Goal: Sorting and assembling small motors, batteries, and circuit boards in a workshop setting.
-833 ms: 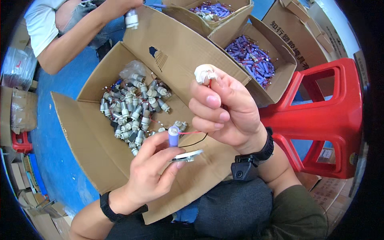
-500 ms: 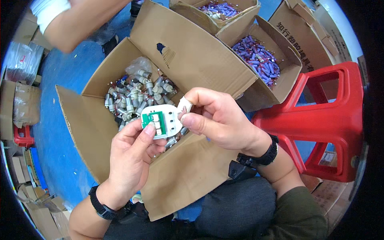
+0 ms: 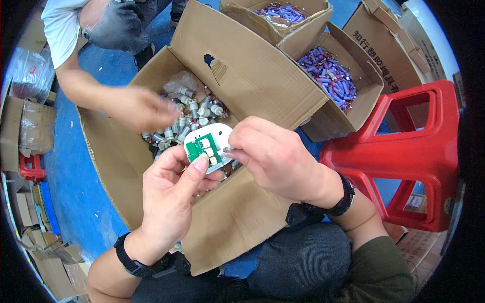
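Between my two hands is a rounded white plastic plate (image 3: 223, 132) with a green circuit board (image 3: 193, 147) on it, carrying white connectors. My left hand (image 3: 169, 189) grips the plate from the lower left, thumb pressed over the board's lower part. At the plate's right edge, the fingers of my right hand (image 3: 283, 161) are pinched together; a small light piece shows at their tips, too covered to name. Below the plate stands an open cardboard box (image 3: 242, 230) of small grey and white motors (image 3: 194, 108).
A co-worker's blurred hand (image 3: 144, 108) reaches over the box from the left. Behind it, a carton (image 3: 371, 108) holds purple cylindrical parts with wires (image 3: 328, 76), and another carton (image 3: 242, 15) holds similar ones. A red plastic stool (image 3: 404, 151) stands at the right.
The co-worker's arm has come down from the upper left to over the motors. My right fingers have moved in against the plate's right side; the white piece at their tips is now mostly covered.
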A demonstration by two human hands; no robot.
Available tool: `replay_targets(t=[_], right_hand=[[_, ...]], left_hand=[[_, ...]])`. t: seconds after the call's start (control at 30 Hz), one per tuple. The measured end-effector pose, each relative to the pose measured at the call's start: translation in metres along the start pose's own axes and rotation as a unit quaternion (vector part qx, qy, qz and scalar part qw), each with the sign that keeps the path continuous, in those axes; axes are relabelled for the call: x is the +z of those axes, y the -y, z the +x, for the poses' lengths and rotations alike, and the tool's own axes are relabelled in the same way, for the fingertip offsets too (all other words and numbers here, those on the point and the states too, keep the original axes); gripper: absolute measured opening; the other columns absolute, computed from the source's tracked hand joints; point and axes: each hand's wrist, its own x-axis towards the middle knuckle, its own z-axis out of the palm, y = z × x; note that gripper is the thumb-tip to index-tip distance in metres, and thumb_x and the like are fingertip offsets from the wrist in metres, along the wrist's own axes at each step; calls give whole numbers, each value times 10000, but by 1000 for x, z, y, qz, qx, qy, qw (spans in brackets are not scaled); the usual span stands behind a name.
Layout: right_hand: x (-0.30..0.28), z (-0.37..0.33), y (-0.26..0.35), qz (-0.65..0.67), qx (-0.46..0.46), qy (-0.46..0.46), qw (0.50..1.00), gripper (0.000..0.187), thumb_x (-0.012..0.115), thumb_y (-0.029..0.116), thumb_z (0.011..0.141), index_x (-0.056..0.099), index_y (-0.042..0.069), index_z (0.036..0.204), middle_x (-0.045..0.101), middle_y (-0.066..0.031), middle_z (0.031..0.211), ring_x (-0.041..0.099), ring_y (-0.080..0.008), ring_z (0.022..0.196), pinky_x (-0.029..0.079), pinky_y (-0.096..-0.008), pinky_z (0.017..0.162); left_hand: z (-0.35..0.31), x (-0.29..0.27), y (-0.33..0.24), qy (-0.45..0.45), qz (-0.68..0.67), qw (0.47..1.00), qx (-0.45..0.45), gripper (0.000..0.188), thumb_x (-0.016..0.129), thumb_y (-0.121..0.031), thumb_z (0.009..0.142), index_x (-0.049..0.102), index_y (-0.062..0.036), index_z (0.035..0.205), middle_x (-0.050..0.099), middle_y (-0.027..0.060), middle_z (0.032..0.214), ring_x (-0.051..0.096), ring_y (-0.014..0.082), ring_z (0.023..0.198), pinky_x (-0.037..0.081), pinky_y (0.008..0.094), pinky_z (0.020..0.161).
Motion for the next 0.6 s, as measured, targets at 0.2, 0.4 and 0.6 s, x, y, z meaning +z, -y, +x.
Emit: replay_targets(t=[0.2,0.4,0.6], right_hand=[[-2,0,9,-20,-2,-13,1000,105,544,12,740,488,13,829,455,-117,748,518,-300,681,434,-365,570],[-5,-2,11,29,42,-43,998,162,634,-16,681,518,11,790,509,-107,718,536,-250,652,418,-307,551],[-4,-1,11,67,51,-35,996,139,615,-24,699,526,9,800,505,-109,708,529,-251,634,417,-305,551]], left_hand=[[-3,3,0,2,7,999,36,190,517,-88,858,505,29,1007,584,100,917,598,132,764,503,232,668],[-4,4,3,15,100,987,121,211,486,-46,862,480,27,1060,556,108,988,576,128,831,503,234,679],[-5,-2,2,37,266,936,227,275,540,23,803,527,8,1077,562,120,995,577,127,809,501,228,641]])
